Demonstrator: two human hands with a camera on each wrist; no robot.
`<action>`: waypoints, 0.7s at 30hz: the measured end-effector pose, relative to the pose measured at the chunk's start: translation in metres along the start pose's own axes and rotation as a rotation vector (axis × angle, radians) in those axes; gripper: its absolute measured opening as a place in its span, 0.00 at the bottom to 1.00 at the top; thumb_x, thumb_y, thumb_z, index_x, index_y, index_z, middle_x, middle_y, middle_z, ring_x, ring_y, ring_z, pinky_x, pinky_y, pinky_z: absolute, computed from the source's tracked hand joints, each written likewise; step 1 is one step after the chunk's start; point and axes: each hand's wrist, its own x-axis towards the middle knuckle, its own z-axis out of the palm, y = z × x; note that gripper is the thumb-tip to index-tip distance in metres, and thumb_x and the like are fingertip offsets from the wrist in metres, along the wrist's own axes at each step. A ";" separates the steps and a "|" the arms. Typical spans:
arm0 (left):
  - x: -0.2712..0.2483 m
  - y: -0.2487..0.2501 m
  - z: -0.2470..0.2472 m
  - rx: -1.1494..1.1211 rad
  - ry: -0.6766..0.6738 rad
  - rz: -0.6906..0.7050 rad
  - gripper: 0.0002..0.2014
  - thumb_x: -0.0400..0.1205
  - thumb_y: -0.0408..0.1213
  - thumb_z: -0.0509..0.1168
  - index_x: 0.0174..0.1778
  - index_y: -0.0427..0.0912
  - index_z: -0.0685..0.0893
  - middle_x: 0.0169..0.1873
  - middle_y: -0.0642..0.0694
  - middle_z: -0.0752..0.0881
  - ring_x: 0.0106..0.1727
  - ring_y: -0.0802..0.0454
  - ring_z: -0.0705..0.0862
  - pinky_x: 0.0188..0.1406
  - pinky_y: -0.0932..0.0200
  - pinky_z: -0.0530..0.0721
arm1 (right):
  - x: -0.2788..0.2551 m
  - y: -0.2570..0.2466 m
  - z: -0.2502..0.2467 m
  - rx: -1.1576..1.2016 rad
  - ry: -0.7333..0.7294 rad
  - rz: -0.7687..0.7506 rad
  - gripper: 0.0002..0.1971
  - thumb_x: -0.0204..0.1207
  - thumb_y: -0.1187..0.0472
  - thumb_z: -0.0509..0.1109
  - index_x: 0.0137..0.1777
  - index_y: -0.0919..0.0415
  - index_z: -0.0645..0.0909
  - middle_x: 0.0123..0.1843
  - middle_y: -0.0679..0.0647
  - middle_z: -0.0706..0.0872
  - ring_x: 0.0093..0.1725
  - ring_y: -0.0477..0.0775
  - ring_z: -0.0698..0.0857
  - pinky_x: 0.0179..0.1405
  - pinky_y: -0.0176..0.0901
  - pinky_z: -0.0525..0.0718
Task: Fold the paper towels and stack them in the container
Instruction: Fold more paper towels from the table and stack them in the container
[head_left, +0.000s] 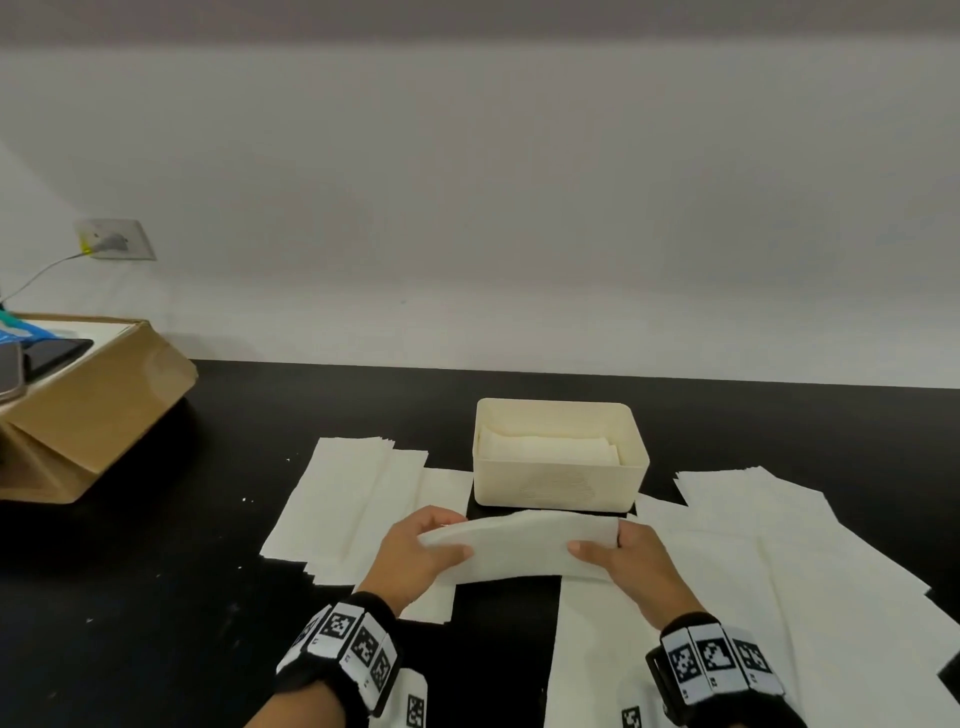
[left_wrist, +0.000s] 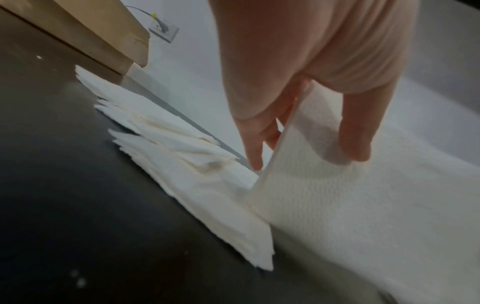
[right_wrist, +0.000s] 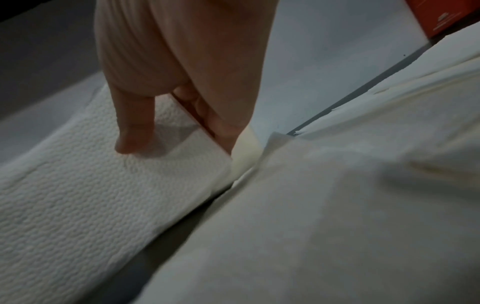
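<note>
A folded white paper towel (head_left: 519, 545) hangs as a long strip just in front of the cream container (head_left: 558, 483), lifted off the black table. My left hand (head_left: 423, 545) pinches its left end, thumb on top and fingers behind (left_wrist: 311, 131). My right hand (head_left: 618, 556) pinches the right end the same way (right_wrist: 171, 131). The container stands at the table's middle and holds folded towels (head_left: 550, 449) lying flat inside.
Unfolded towels lie spread left (head_left: 353, 509) and right (head_left: 779, 561) of my hands on the black table (head_left: 156, 597). A tilted cardboard box (head_left: 98, 410) with a phone on it stands at far left. A wall socket with a cable (head_left: 111, 241) sits behind it.
</note>
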 end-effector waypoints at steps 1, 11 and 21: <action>0.001 0.000 0.001 0.036 -0.009 -0.010 0.10 0.73 0.33 0.73 0.43 0.53 0.82 0.47 0.52 0.83 0.50 0.53 0.81 0.41 0.68 0.77 | 0.001 0.003 0.000 -0.051 -0.004 0.020 0.08 0.70 0.62 0.77 0.47 0.53 0.84 0.50 0.54 0.90 0.52 0.54 0.87 0.59 0.50 0.84; 0.040 0.057 -0.014 -0.002 0.094 0.042 0.17 0.76 0.33 0.72 0.59 0.43 0.77 0.56 0.46 0.85 0.56 0.48 0.84 0.59 0.51 0.84 | 0.025 -0.058 -0.019 -0.085 0.148 -0.106 0.14 0.77 0.61 0.70 0.62 0.62 0.81 0.55 0.55 0.85 0.58 0.58 0.83 0.62 0.52 0.82; 0.105 0.111 0.019 0.089 0.220 0.077 0.22 0.81 0.29 0.64 0.69 0.38 0.66 0.50 0.41 0.82 0.44 0.49 0.81 0.42 0.58 0.81 | 0.082 -0.098 -0.021 -0.025 0.418 -0.075 0.24 0.82 0.68 0.59 0.78 0.58 0.63 0.67 0.63 0.79 0.63 0.62 0.79 0.59 0.47 0.78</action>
